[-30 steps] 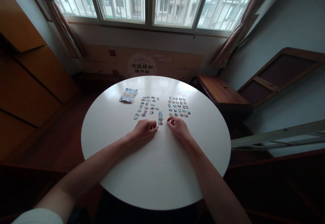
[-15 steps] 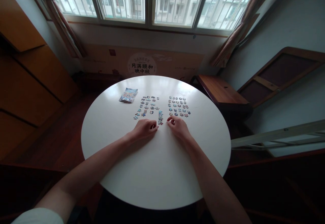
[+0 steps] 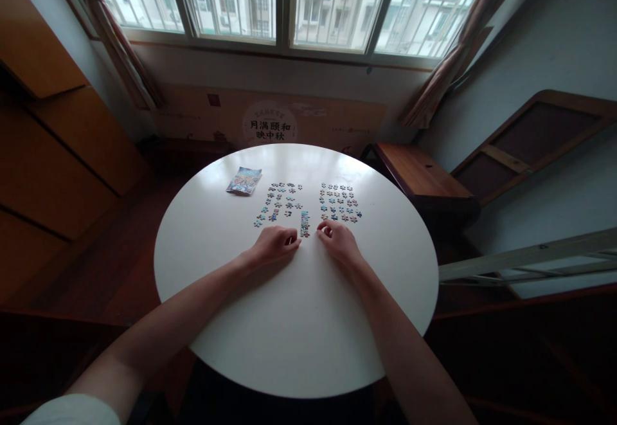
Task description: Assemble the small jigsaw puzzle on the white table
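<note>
A narrow upright strip of joined jigsaw pieces (image 3: pixel 304 223) lies on the white round table (image 3: pixel 299 322), between my two hands. My left hand (image 3: pixel 277 243) rests just to its lower left, fingers curled in, with the fingertips close to the strip's bottom end. To the right of the strip, a small gap away, my right hand (image 3: pixel 337 240) is closed in a pinch. Whatever either hand holds, if anything, is hidden or too small to make out. Loose jigsaw pieces (image 3: pixel 278 204) lie beyond my left hand, and more loose pieces (image 3: pixel 340 201) stand in rows beyond my right.
A colourful printed packet or leaflet (image 3: pixel 244 180) lies at the table's far left. Behind the table is a wall panel with printed writing (image 3: pixel 270 123) under the windows. A wooden bench (image 3: pixel 419 168) stands at the right, wooden cabinets (image 3: pixel 62 155) at the left.
</note>
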Tool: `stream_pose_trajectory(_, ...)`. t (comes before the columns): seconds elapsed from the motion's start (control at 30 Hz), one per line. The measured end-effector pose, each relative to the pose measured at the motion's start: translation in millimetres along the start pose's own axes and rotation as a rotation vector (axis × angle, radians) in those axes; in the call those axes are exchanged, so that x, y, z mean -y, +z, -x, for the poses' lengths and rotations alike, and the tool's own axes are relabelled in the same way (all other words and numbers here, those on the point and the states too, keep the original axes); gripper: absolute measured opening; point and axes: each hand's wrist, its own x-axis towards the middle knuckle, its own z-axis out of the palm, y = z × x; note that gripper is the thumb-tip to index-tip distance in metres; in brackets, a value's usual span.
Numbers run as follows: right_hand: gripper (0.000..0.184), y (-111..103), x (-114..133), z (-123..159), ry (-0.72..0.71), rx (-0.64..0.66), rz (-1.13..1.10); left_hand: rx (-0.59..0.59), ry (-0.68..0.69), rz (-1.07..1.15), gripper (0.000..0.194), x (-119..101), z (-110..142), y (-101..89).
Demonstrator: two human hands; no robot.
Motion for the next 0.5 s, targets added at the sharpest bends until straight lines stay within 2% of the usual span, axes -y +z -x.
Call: stream_pose_trajectory(0.5,0.013,0.9,-0.7,-0.1,0.001,-0.003,0.004,0.000,-0.004,0.002,0.032,-1.0,0.3,-1.4)
